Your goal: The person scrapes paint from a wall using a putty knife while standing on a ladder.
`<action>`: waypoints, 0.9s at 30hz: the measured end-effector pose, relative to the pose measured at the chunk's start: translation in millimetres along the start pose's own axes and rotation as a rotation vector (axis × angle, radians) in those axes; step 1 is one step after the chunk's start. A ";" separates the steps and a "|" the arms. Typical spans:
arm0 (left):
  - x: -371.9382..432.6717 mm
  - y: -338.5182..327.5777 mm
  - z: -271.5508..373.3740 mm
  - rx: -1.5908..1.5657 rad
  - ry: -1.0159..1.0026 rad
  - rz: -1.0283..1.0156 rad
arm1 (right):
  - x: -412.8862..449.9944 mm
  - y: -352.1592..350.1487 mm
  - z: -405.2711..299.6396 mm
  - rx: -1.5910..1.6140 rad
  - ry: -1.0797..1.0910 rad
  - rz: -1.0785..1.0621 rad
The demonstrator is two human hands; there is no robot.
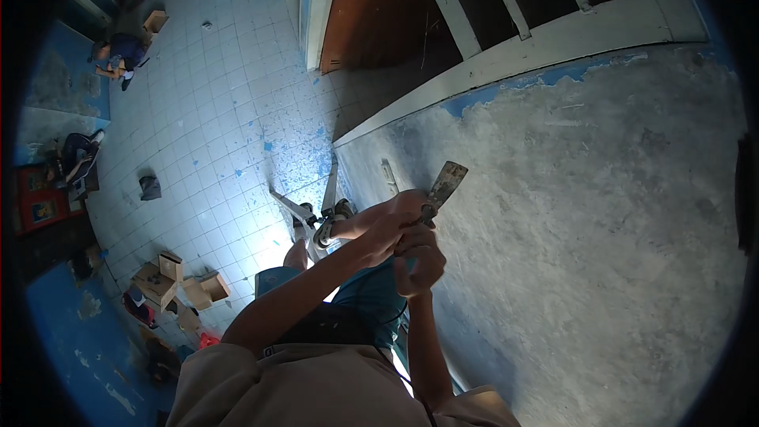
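A putty knife (447, 184) with a worn, stained metal blade points up and right, away from my body. My left hand (385, 238) reaches across from the left, its fingers at the knife's lower end near the blade. Just below, my right hand (420, 258) is curled against the same end. Fingers hide most of the handle, so how each hand shares the grip is partly unclear. Beside the hands rises a grey wall (593, 201) with bare, mottled plaster. Strips of blue paint (480, 98) remain along its upper edge, below a pale wooden frame (569, 29).
Below me are my sandalled feet and the metal legs of a ladder (292, 206). Blue paint flakes litter the tiled floor (237, 130). Open cardboard boxes (157, 281) stand lower left. One person (121, 53) crouches by the far wall; another (77, 154) sits at left.
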State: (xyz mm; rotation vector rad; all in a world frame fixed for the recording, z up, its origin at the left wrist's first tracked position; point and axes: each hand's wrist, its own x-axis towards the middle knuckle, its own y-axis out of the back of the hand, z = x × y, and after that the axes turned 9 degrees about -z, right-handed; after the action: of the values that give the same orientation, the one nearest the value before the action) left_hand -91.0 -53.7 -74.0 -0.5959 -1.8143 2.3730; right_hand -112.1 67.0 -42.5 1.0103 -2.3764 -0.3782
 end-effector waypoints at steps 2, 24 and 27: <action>12.3 -8.2 -0.5 0.110 -0.024 0.090 | 1.1 2.4 -3.4 -0.236 -0.129 0.250; -84.7 213.4 -44.2 0.470 -0.052 0.340 | 94.1 -25.7 29.0 -0.354 -0.617 0.358; -186.7 221.4 -41.8 0.553 -0.063 0.612 | 76.1 -14.3 32.9 -0.379 -0.592 0.406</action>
State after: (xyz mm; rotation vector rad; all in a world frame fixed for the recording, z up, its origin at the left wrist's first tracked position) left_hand 130.8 -136.7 -246.0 -1.1137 -0.9740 3.1156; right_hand -166.8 3.4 -48.7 0.2415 -2.7762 -1.0320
